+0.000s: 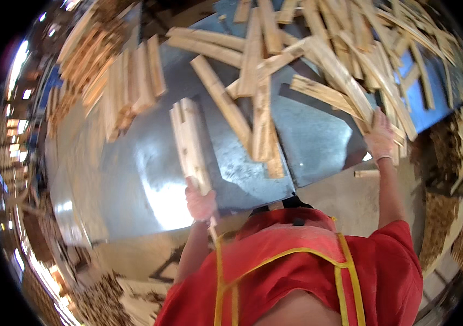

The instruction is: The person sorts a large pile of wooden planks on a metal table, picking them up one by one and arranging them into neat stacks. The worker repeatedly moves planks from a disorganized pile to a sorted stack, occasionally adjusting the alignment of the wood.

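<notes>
The person's left grip (201, 204) is closing around the near end of some pale boards (190, 146), the fingers wrapping over the side and the boards pointing away from the body, side by side. The right grip (381, 136) is touching the near end of a long plank (345, 81), with its fingers reaching along the wood; how tightly it is closing cannot be told. That plank is slanting away toward the upper left and is overlapping another plank (321, 93) just beside it. Between the two hands, loose planks (261, 125) are lying crossed over one another on the shiny grey metal surface (117, 179), and more are spreading in a tangled heap toward the far right. Beyond the left hand, a row of boards (133, 87) is standing close together at the far left of the surface, with a larger pile (90, 54) rising behind it. Nearest the camera, a red garment (291, 261) with yellow trim is covering the person's torso, and further wood stacks (440, 223) are sitting beyond the surface at the lower right.
</notes>
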Available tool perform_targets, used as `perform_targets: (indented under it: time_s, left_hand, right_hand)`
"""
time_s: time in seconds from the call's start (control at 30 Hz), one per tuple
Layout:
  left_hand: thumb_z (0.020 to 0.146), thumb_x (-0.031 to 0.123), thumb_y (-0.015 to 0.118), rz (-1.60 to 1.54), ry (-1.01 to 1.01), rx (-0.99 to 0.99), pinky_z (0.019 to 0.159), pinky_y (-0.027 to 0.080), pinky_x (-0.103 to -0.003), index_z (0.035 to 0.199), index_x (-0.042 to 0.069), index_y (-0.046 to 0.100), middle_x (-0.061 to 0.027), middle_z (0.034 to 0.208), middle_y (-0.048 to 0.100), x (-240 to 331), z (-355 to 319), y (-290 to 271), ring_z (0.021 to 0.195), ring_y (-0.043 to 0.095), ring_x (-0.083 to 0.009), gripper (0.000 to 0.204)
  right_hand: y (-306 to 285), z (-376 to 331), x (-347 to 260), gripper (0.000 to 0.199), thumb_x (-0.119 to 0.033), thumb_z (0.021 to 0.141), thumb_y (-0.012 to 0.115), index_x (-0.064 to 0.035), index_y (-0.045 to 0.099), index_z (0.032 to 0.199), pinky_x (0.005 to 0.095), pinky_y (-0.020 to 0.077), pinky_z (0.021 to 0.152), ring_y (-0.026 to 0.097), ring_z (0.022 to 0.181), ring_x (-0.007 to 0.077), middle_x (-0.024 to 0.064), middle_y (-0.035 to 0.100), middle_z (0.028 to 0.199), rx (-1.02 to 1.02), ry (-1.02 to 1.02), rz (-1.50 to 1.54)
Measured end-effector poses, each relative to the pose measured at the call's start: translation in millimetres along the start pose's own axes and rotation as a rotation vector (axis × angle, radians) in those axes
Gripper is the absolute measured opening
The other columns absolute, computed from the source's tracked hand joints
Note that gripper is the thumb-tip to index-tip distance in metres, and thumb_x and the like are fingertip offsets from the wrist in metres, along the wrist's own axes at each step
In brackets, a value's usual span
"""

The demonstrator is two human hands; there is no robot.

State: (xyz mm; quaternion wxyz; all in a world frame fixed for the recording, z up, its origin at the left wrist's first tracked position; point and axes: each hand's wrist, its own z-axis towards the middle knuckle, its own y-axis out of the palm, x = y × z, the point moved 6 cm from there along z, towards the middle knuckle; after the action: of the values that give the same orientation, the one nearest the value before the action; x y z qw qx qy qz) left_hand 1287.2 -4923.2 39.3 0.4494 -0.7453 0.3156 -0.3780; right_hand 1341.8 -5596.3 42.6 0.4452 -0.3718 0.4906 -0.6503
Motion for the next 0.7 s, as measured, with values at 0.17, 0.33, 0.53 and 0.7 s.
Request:
perform_targets:
  time_s: [0.17, 0.33, 0.53, 0.7]
  left_hand:
    - [0.082, 0.029, 0.082, -0.478, -0.01, -0.1, 0.095, 0.059, -0.053, 0.164, 0.015, 0.033, -0.0233, 0.135, 0.06, -21.6, 14.1, 2.9, 0.113, 0.067, -0.0418, 0.096]
    - [0.092, 0.055, 0.078, -2.073, -0.249, -0.792, 0.083, 0.065, -0.046, 0.146, 0.002, 0.054, -0.0182, 0.119, 0.069, -8.9, -15.7, -10.6, 0.102, 0.072, -0.0295, 0.08]
    - [0.093, 0.062, 0.072, -2.325, -0.134, -0.875, 0.084, 0.057, -0.044, 0.145, 0.003, 0.057, -0.0169, 0.12, 0.065, -17.9, -13.4, -3.4, 0.096, 0.064, -0.0281, 0.08]
    - [0.098, 0.044, 0.064, -0.798, -0.208, -0.232, 0.098, 0.053, -0.044, 0.14, 0.006, 0.065, -0.0218, 0.126, 0.071, -113.1, -0.4, -14.4, 0.109, 0.069, -0.0351, 0.057]
  right_hand:
    - [-27.5, 49.6, -28.0, 0.081, -0.032, 0.086, 0.076, -0.015, 0.045, 0.159, 0.048, 0.0526, 0.102, 0.066, 0.119, 0.0437, 0.0251, 0.069, 0.127, -0.507, 0.02, 0.258]
    - [-58.1, -38.9, -152.9, 0.092, -0.021, 0.08, 0.078, -0.0091, 0.041, 0.164, 0.0354, 0.0527, 0.102, 0.067, 0.12, 0.0302, 0.0217, 0.067, 0.138, -0.852, 0.021, 0.928]
    - [-62.1, -174.9, -387.9, 0.06, -0.032, 0.099, 0.068, 0.0018, 0.054, 0.148, 0.031, 0.0566, 0.089, 0.07, 0.101, 0.0224, 0.0175, 0.071, 0.123, -1.543, 0.39, 1.712]
    - [-50.5, -213.7, -506.1, 0.063, -0.045, 0.1, 0.063, 0.009, 0.06, 0.132, 0.0475, 0.0546, 0.101, 0.071, 0.111, 0.043, 0.0328, 0.07, 0.123, -1.255, -0.664, 0.711]
